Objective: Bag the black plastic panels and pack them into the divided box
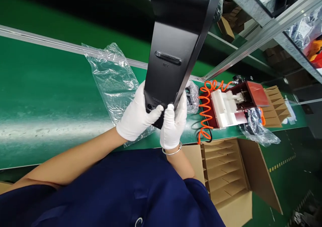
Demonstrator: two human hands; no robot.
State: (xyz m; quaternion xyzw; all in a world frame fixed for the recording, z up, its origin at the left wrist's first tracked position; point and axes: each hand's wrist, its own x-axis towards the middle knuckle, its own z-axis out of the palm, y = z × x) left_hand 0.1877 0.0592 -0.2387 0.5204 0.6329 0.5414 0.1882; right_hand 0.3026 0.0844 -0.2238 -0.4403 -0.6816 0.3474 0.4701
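A tall black plastic appliance housing tilts upright in front of me. It has a narrow slotted window with what reads like MAX below it. My left hand, in a white glove, grips its lower left edge, thumb on the front face. My right hand, gloved likewise, wraps the lower right edge with its thumb on the front near the bottom. A clear plastic bag lies on the green bench behind and left of my left hand. Most of the fingers are hidden behind the housing.
To the right stands a red and white bench fixture with a coiled orange air hose. Another bagged part lies beside it. An open divided carton stands below the bench edge. Metal shelf rails rise at the upper right.
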